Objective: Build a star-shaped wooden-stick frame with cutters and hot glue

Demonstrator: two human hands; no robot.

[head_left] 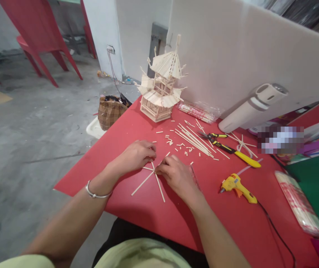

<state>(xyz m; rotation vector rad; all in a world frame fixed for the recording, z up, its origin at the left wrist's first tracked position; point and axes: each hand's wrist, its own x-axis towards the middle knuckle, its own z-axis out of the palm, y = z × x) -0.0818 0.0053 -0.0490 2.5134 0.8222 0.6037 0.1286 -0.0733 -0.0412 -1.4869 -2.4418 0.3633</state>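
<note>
Several thin wooden sticks radiate from one meeting point like a star point(143, 182), flat on the red table. My left hand point(137, 156), with a silver bangle at the wrist, pinches one stick of this star on its far side. Close to the centre, my right hand point(176, 173) has thumb and fingers closed on another stick, and hides part of it. Beyond the hands lie short cut stick pieces point(170, 142) and a row of long loose sticks point(193, 139). A tiered pagoda model point(162, 83) built of sticks stands at the table's far corner.
Yellow-black pliers point(229, 149) and a yellow hot glue gun point(239, 188) with a cord lie to the right. A white tumbler point(254, 108) leans by the wall. Stick packs point(300, 203) and a green sheet point(312, 186) fill the right side. A red chair point(44, 37) stands behind.
</note>
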